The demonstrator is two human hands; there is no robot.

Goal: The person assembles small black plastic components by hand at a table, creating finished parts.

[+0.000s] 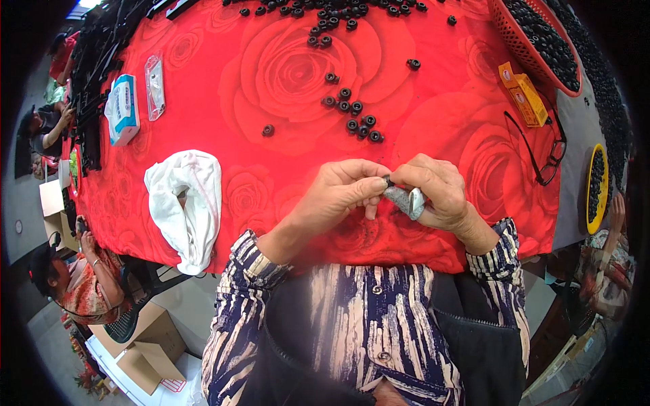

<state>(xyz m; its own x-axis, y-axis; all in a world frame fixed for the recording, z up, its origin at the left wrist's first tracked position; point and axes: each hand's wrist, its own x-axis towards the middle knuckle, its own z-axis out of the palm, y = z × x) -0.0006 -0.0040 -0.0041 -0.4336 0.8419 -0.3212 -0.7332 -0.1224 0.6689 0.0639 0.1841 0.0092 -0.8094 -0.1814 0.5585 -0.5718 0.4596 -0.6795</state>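
My left hand (338,189) pinches a small black part (388,181) between thumb and forefinger, just above the red tablecloth (298,145). Meeting it at that part are the thumb and forefinger of my right hand (437,189). The right hand's curled fingers also hold a grey, cloth-like wad (401,199) with a pale end; its exact kind is unclear. Beyond my hands lies a loose group of small black round pieces (356,107) with holes in their middles. The fingers partly hide the pinched part.
A white cloth (183,203) lies left, near a tissue pack (124,110) and a clear plastic case (154,88). On the right are eyeglasses (552,159), a yellow-orange box (523,95), a red basket (501,34) of black pieces and a yellow tray (596,220). People sit at both sides.
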